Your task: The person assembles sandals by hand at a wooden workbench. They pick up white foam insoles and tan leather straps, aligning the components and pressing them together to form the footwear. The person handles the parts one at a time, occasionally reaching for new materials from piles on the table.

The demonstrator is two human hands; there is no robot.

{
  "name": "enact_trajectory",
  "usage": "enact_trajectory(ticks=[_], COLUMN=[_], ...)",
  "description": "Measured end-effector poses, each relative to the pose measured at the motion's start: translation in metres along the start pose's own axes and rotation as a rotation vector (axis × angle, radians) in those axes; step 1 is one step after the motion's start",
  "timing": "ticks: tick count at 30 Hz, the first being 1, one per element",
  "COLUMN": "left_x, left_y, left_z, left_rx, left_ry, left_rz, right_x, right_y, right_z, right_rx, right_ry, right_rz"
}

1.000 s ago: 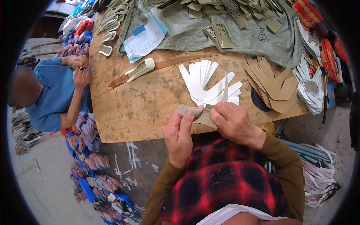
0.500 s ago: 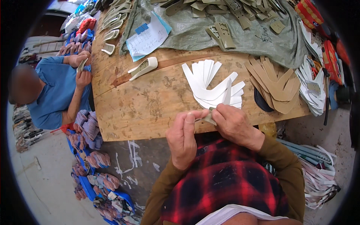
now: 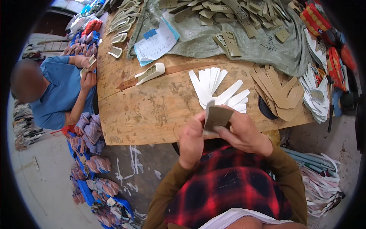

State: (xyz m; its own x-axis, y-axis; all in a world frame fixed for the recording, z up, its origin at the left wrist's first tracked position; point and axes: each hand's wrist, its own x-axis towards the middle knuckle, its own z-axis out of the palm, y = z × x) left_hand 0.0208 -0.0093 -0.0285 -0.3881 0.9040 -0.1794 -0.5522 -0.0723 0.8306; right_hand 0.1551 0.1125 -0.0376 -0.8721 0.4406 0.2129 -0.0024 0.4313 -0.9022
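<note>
- We hold the olive flap [image 3: 222,116] between both hands, over the near edge of the surface [image 3: 129,122].
- Our left hand [image 3: 191,139] has its grip closed on the flap's left side, fingers partly hidden; our right hand's [image 3: 246,131] grip closes on the right side, thumb on the face.
- It looks thin, light and bendy, unlikely to break or slip; its side edges seem the best hold.
- White strips [image 3: 219,89] fan out just beyond; tan pieces [image 3: 284,93] lie toward the right edge.
- A green sack [image 3: 183,44] covers much of the far edge.
- A person [image 3: 57,89] in blue sits beside the left edge.
</note>
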Motion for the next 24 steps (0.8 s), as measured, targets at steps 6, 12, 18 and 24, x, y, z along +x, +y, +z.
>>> enact_trajectory(ticks=[6, 12, 18, 24], left_x=[0.021, 0.017, 0.036, 0.035], left_y=[0.023, 0.019, 0.016, -0.001], left_z=[0.01, 0.017, 0.006, -0.005], left_rx=[0.062, 0.542, 0.337, 0.161], left_ry=[-0.127, 0.034, -0.015, -0.041], left_rz=[0.005, 0.231, 0.075, -0.066], right_x=[0.015, 0.002, 0.002, 0.004], right_y=[-0.042, -0.03, -0.022, -0.025], right_z=[-0.032, -0.02, -0.015, -0.019], right_rx=[0.315, 0.124, 0.034, 0.075], right_ry=[-0.203, -0.135, -0.147, -0.119], right_rz=[0.338, 0.215, 0.159, 0.208])
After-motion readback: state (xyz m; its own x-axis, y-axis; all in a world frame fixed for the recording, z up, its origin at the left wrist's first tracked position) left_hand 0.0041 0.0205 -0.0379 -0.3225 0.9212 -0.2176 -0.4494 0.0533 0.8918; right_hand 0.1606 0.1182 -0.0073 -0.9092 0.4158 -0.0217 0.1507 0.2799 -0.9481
